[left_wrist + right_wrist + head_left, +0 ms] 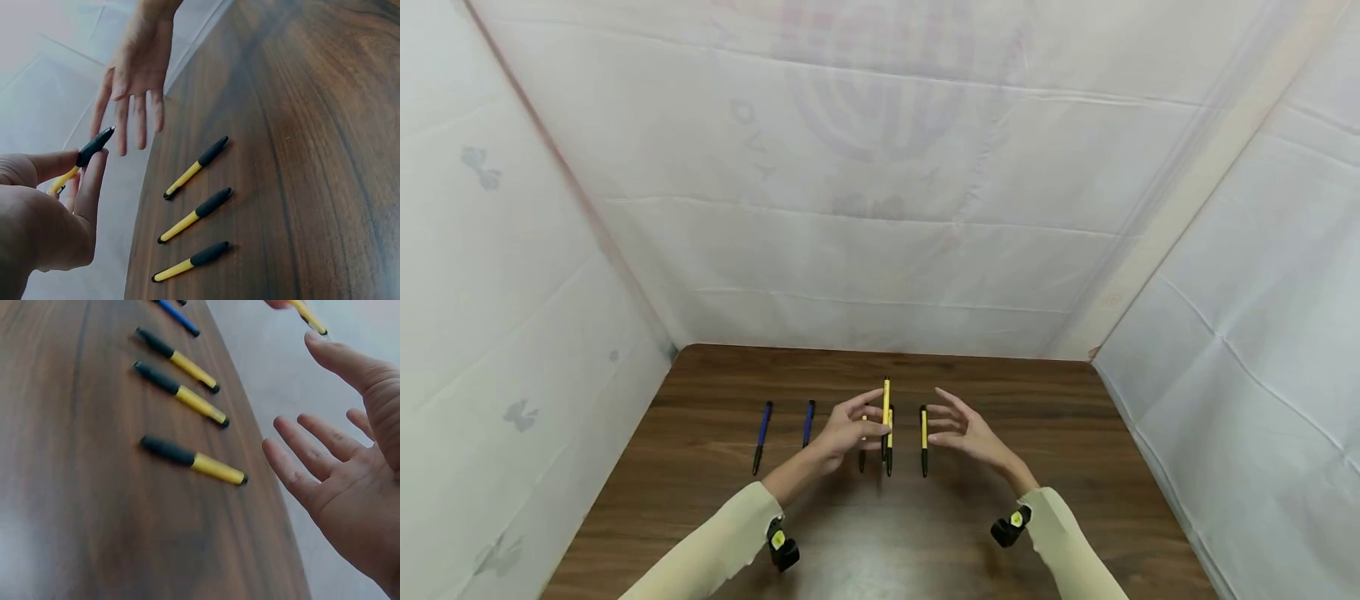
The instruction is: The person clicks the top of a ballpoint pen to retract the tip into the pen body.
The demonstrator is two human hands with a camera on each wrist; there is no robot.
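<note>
Left hand point(847, 431) pinches yellow pen point(886, 398) upright above desk point(1075, 467); right hand point(967, 433) hovers beside it, fingers spread, holding nothing. Three yellow pens point(199, 162) lie on desk below; two blue pens point(762, 433) lie left.

Pens point(923, 440) block table point(1075, 433) centre; room btwn hands, near edge.

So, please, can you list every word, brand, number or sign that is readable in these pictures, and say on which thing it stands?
No text can be read for certain.
Back sheet: a faint round emblem and mirrored letters show through, too pale to read.
Yellow pen in the left hand: no print visible.
Yellow pens on the table: no print visible.
Blue pens: too small to tell.
</note>
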